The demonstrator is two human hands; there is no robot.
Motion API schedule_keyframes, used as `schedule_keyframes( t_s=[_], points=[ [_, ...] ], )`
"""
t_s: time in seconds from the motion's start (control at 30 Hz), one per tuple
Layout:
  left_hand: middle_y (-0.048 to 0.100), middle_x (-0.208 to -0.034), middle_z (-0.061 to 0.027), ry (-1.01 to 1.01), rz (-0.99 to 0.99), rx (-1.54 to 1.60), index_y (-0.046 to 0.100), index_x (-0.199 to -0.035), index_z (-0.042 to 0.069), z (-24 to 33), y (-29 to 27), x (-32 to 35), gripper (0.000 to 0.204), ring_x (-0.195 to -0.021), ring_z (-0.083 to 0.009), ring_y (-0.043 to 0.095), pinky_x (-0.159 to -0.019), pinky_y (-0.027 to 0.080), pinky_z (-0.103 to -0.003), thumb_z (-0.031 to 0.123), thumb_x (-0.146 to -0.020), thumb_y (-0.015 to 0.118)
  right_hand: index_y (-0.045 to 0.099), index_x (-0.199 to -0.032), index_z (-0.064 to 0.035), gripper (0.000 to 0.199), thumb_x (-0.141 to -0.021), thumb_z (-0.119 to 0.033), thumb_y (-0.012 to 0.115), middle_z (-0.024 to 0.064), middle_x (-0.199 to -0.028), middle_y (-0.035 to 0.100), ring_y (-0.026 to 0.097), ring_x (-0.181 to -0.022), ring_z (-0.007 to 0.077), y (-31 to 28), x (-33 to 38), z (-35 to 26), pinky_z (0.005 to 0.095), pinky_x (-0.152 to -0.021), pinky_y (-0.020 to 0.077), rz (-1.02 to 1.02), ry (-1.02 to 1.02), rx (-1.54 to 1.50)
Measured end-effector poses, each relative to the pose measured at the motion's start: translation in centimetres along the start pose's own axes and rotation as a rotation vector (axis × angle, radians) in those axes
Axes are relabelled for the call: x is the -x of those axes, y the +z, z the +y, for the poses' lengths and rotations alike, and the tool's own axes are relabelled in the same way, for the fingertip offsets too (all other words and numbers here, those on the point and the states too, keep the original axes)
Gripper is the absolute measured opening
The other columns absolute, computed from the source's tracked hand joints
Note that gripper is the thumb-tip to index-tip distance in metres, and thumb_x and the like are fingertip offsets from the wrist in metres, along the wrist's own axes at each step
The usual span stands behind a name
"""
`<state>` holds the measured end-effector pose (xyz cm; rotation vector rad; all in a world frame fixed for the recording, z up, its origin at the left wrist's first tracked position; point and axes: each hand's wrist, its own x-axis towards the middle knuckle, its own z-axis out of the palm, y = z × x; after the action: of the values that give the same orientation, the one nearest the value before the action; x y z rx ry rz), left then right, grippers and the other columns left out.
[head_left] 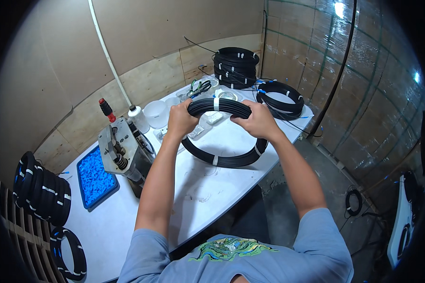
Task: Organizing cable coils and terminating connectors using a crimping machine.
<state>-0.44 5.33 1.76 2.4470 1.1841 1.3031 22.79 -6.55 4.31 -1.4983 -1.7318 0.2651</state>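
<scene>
Both my hands grip a coil of black cable (240, 160), bound at intervals with white tape. My left hand (182, 119) is closed round the coil's upper left, and my right hand (256, 120) round its upper right. The coil is tilted up over the white table (193, 207); whether its lower edge touches the tabletop I cannot tell. Behind it, partly hidden, lie clear plastic bags (199, 130) and a roll of tape (226, 95).
A metal hand press (123, 146) and a blue tray (97, 200) of small blue pieces stand left. White tubs (155, 114), a bottle (138, 118) and scissors (200, 87) sit at the back. Stacked cable coils (236, 68) stand far right, more coils (45, 193) at left.
</scene>
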Motion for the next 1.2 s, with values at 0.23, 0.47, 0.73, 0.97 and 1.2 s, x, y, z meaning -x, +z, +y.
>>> schedule_keyframes(
  t_s=[0.23, 0.47, 0.73, 0.97, 1.2],
  points=[
    [0.069, -0.079, -0.0249, -0.077, -0.021, -0.134, 0.067, -0.088, 0.003, 2.4, 0.5, 0.7, 0.024, -0.078, -0.0444, 0.068, -0.073, 0.055, -0.05, 0.02, -0.076, 0.078, 0.072, -0.103, -0.0048, 0.032, -0.079, -0.023, 0.082, 0.0099, -0.078, 0.071, 0.064, -0.067, 0.0177, -0.4, -2.4, 5.9, 0.0323, -0.066, 0.0514, 0.011, -0.099, -0.077],
    [0.072, -0.082, -0.0204, -0.059, -0.135, -0.122, 0.066, -0.094, 0.003, 3.9, -1.2, 0.7, 0.047, -0.078, -0.0421, 0.07, -0.073, 0.057, -0.049, 0.038, -0.071, 0.087, 0.073, -0.102, -0.0045, 0.029, -0.08, -0.023, 0.081, 0.0094, -0.079, 0.07, 0.062, -0.068, 0.0179, -0.7, -2.5, 5.4, 0.0317, -0.068, 0.0504, -0.039, -0.04, -0.069],
    [0.068, -0.086, -0.0139, 0.412, -0.117, -0.252, 0.058, -0.106, 0.005, 5.1, -0.2, -1.3, 0.041, -0.077, -0.0374, 0.07, -0.065, 0.056, -0.047, 0.037, -0.086, 0.076, 0.072, -0.098, -0.0023, 0.024, -0.08, -0.016, 0.08, 0.0088, -0.075, 0.068, 0.061, -0.067, 0.015, -0.5, -1.8, 2.6, 0.0315, -0.065, 0.0488, -0.023, -0.073, -0.054],
    [0.067, -0.083, -0.0143, 0.399, -0.108, -0.289, 0.056, -0.105, 0.006, 4.0, -0.2, -0.9, 0.042, -0.077, -0.0369, 0.07, -0.063, 0.056, -0.047, 0.037, -0.085, 0.077, 0.071, -0.098, -0.0022, 0.023, -0.08, -0.016, 0.079, 0.0104, -0.075, 0.069, 0.06, -0.064, 0.0175, 0.0, -2.2, 2.2, 0.0328, -0.064, 0.0487, -0.031, -0.082, -0.041],
    [0.063, -0.116, -0.0214, 0.154, 0.379, 0.107, 0.055, -0.134, 0.0, 5.2, 0.1, 3.1, 0.072, -0.101, -0.0336, 0.064, -0.092, 0.052, -0.042, 0.039, -0.08, 0.084, 0.071, -0.093, -0.002, 0.024, -0.079, -0.019, 0.081, 0.0193, -0.085, 0.072, 0.071, -0.077, 0.0346, 0.4, -0.6, 1.6, 0.0403, -0.068, 0.0536, 0.187, 0.019, 0.014]
  ],
)
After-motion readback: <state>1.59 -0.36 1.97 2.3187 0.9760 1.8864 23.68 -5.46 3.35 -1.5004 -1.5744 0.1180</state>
